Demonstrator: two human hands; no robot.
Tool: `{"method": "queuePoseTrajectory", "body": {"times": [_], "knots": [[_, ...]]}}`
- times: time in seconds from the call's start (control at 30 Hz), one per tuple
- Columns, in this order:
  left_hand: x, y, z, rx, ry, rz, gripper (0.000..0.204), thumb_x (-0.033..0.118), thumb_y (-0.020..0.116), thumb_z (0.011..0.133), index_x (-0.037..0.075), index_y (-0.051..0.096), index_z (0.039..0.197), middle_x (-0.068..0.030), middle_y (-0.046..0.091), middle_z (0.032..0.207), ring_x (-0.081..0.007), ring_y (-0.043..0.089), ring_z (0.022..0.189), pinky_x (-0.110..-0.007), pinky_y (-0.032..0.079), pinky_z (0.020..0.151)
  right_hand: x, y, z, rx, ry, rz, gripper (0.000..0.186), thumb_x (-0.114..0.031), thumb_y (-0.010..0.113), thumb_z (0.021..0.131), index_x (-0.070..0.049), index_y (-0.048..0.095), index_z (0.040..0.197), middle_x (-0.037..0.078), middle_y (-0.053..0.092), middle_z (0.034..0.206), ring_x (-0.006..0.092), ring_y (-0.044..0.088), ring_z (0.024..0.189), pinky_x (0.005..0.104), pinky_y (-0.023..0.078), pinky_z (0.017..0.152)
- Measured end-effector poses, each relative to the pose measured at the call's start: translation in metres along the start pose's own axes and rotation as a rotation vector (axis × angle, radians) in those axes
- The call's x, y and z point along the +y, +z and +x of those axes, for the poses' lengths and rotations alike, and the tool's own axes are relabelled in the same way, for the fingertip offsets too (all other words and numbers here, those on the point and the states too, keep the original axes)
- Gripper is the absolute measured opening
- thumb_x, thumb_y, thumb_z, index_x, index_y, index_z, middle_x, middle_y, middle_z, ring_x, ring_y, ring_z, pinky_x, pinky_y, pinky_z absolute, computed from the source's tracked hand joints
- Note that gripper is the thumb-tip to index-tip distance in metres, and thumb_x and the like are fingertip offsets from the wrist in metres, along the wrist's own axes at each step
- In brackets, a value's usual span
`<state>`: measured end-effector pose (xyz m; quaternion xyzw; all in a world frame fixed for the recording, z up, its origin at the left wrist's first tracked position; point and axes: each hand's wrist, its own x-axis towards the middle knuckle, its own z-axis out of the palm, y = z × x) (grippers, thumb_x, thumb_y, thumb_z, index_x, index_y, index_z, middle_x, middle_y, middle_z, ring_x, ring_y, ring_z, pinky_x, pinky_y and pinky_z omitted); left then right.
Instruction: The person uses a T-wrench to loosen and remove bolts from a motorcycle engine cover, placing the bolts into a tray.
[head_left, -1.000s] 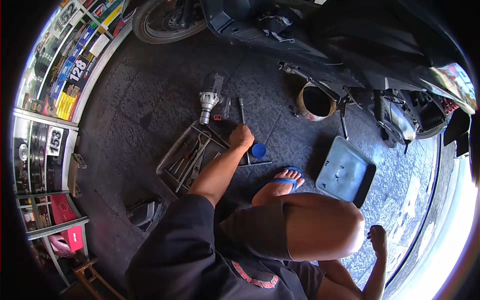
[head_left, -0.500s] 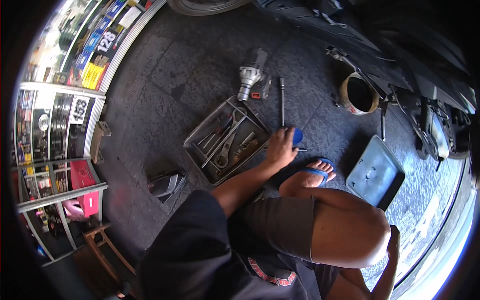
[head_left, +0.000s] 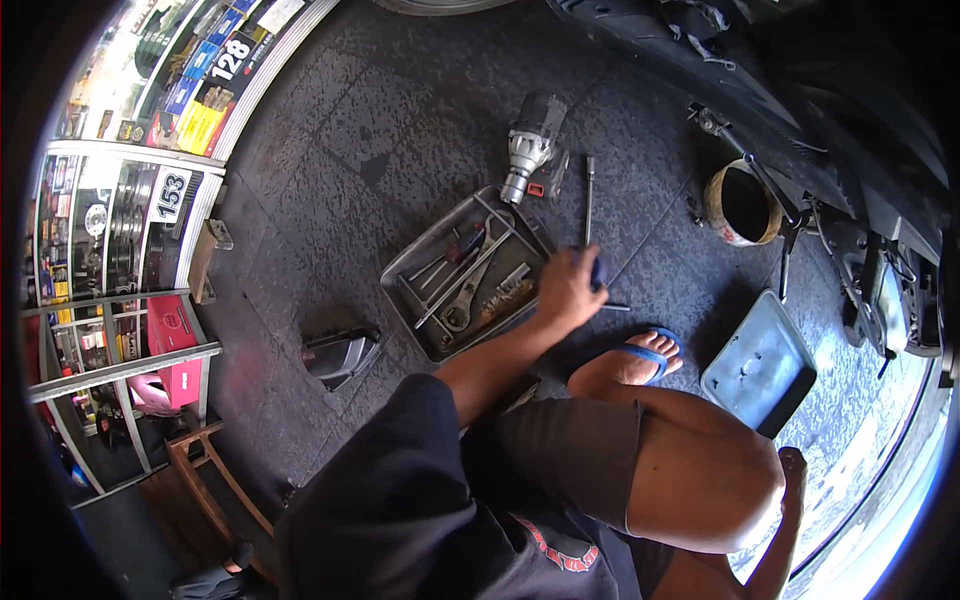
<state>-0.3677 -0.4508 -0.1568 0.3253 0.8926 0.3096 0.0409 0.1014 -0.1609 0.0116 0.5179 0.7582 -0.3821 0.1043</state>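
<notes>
My left hand point(head_left: 572, 292) is closed on a round blue object point(head_left: 599, 270), which tilts so that its dark side edge shows; its exact kind is hidden by my fingers. Just beyond lies a long metal T-handle wrench point(head_left: 589, 200) on the floor, its crossbar passing near my hand. To the left of my hand sits a metal tray point(head_left: 405, 325) of tools, with a large ring spanner point(head_left: 465, 297), screwdrivers, rods and small brass-coloured parts inside. My right hand point(head_left: 792, 466) is beside my right knee, dark and small in view; its fingers cannot be made out.
A cordless impact wrench point(head_left: 528, 148) lies past the tray. Farther right stand a round tub point(head_left: 741, 203) and a motorcycle point(head_left: 800, 110) with its stand. A shallow blue-grey tray point(head_left: 757, 362) rests beyond my sandalled foot point(head_left: 645, 358). Shelves and a wooden stool point(head_left: 215, 475) are left.
The blue object in my left hand has turned from showing its bright round face to nearly edge-on. The whole view has shifted slightly; the tools on the floor lie as before.
</notes>
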Motion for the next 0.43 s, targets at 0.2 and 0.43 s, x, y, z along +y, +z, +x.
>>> {"method": "queuePoseTrajectory", "body": {"times": [0.2,0.43], "knots": [[-0.126,-0.11,0.053,0.392,-0.372,0.291,0.067,0.021,0.076,0.072,0.001,0.048,0.13,-0.0278,0.052,0.116,-0.0455,0.053,0.105,-0.053,0.044,0.093,0.044,0.003,0.006,-0.046,0.097,-0.04,0.013,-0.011,0.053,0.094,-0.002,0.062,0.099,0.01,0.064,0.088,0.0179,0.062,0.073,0.0334,0.053,0.066],[-0.257,-0.132,0.094,0.0,-0.739,0.3,0.07,0.033,0.078,0.079,0.015,0.046,0.139,-0.0219,0.049,0.133,-0.0434,0.048,0.127,-0.05,0.042,0.107,0.076,0.009,0.009,-0.036,0.033,-0.198,0.015,-0.004,0.056,0.092,-0.005,0.071,0.089,0.012,0.064,0.11,0.0229,0.066,0.092,0.0328,0.06,0.074]]}}
